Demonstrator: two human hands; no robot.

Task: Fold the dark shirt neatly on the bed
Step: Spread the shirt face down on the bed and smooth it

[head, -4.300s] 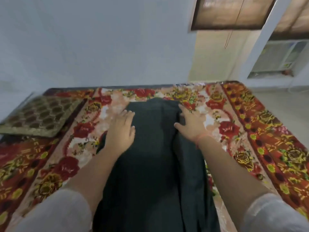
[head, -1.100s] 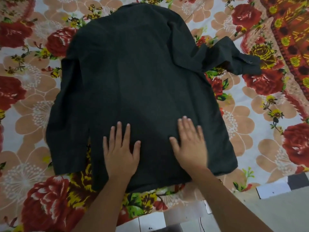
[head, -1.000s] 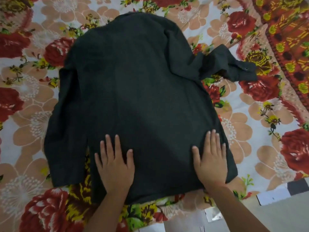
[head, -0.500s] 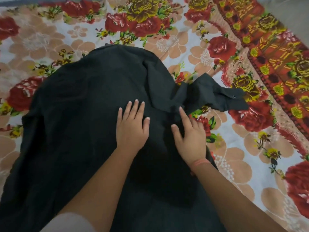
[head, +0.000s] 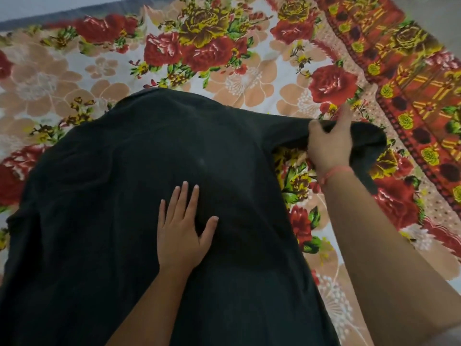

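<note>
The dark shirt (head: 139,186) lies spread flat over the floral bed cover (head: 237,78), filling the lower left of the head view. My left hand (head: 180,226) rests flat on the middle of the shirt, palm down with fingers apart, holding nothing. My right hand (head: 329,143) is closed on the shirt's right sleeve (head: 366,141), which stretches out to the right, away from the body of the shirt. The sleeve's end hangs past my right hand. The shirt's lower hem is out of frame.
The bed cover has red roses and beige flowers, with a red and yellow patterned border (head: 411,78) along the right side. A dark strip of the bed's far edge (head: 74,11) shows at the top left.
My right hand has moved right, off the shirt's body, and taken hold of the crumpled right sleeve, pulling it outward. My left hand has slid a little toward me on the shirt.
</note>
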